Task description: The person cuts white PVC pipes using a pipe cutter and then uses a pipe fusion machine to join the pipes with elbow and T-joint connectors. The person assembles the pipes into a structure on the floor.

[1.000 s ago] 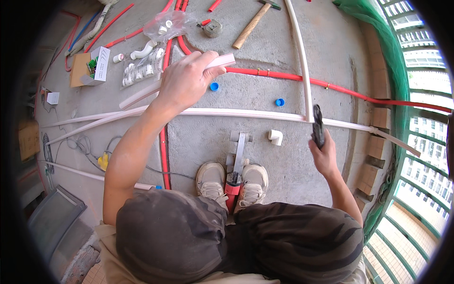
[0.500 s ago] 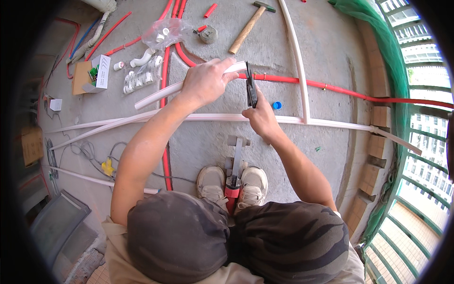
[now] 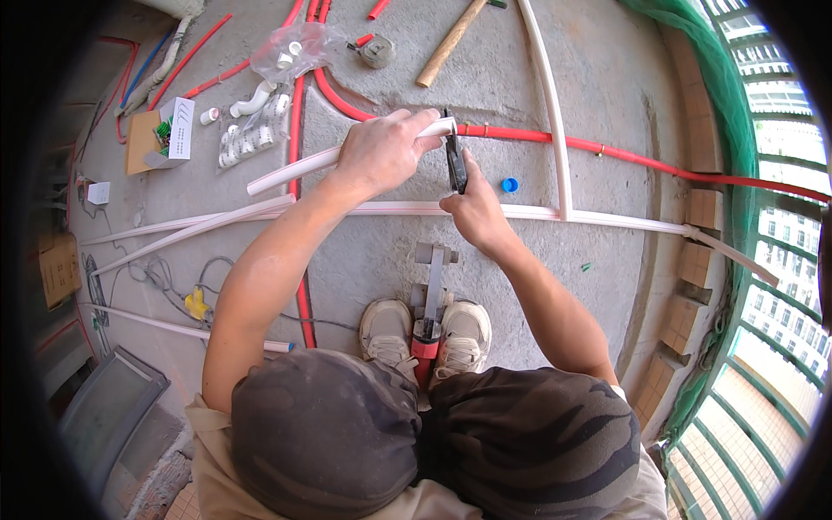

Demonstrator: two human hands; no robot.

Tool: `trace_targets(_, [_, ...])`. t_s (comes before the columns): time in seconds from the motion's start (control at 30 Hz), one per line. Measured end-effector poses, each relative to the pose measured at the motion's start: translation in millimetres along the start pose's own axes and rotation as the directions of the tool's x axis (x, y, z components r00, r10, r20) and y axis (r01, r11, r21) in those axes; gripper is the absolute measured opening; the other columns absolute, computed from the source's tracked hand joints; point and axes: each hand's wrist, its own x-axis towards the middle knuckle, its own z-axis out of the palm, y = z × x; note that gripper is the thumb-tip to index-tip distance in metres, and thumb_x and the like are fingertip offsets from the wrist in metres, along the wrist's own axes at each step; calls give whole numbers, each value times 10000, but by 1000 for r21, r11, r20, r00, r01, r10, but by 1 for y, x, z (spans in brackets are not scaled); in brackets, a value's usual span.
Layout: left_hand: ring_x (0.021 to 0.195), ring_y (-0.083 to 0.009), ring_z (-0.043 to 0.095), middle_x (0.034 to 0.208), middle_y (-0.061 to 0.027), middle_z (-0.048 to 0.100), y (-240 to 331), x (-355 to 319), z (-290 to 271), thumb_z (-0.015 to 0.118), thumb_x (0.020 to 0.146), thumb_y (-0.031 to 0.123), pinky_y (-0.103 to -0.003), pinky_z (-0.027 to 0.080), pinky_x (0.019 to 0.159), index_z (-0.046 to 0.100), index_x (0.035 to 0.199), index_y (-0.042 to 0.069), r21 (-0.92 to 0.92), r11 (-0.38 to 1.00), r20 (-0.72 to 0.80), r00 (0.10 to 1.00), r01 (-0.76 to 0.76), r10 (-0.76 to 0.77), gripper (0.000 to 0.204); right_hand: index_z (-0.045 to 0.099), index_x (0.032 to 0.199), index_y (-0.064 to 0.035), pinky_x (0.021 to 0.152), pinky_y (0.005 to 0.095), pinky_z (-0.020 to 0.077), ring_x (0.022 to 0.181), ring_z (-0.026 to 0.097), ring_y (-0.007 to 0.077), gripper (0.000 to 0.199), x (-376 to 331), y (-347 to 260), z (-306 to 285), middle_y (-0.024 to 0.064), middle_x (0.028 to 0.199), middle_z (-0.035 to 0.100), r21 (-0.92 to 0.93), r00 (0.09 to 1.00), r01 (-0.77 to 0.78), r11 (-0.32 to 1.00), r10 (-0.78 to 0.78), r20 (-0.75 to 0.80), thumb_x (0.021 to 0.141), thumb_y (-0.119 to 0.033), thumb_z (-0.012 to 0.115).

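My left hand (image 3: 379,158) is closed round a short length of white plastic pipe (image 3: 295,171), which slants up to the right. My right hand (image 3: 476,204) grips a black hand tool (image 3: 455,162) with a narrow dark upper part, perhaps a knife or cutter; its exact kind is unclear. Its upper part lies against the right-hand end of the pipe, just past my left fingers. Below the hands, a power tool (image 3: 425,347) with a red body and a long grey arm stands between my two shoes (image 3: 462,336).
Long white pipes (image 3: 390,209) and red conduit (image 3: 641,159) cross the concrete floor. A hammer (image 3: 451,43), a tape measure (image 3: 378,52), bagged white fittings (image 3: 251,132) and an opened box (image 3: 178,130) lie ahead. A blue cap (image 3: 510,185) sits right of my right hand. Green netting (image 3: 741,104) edges the right.
The whole view has shifted slightly, with the hammer head now mostly out of frame. The pipe end shows more openly, and the black tool sits a little lower against it. Both grips persist.
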Motion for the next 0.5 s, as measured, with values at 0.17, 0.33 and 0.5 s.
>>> trace_targets(0.17, [929,-370,706,1091,-112,728,-3,0,6,702,937,320,-469,565,745,659,1280,173,9,1000,5,1000,7,-7,375,212,1565,119,1184,369,314,1426,433,395,899,1,7,3,352,1482,455,-10,998,54,999,-54,-27,796,-30,651])
trace_targets(0.33, [916,-367,706,1080,-105,728,-6,2,8,695,942,328,-463,565,741,650,1295,178,31,1000,6,1000,7,-7,387,237,1527,169,1222,391,279,1473,359,437,851,6,3,-1,393,1523,377,59,999,-10,998,7,49,793,-19,624])
trace_targets(0.5, [911,-381,718,1071,-152,729,-8,5,6,658,966,335,-492,570,740,644,1293,167,-2,1000,7,1000,-12,12,369,262,1520,167,1215,397,292,1465,365,448,842,10,1,-5,402,1509,387,30,997,-32,999,29,76,792,-41,631])
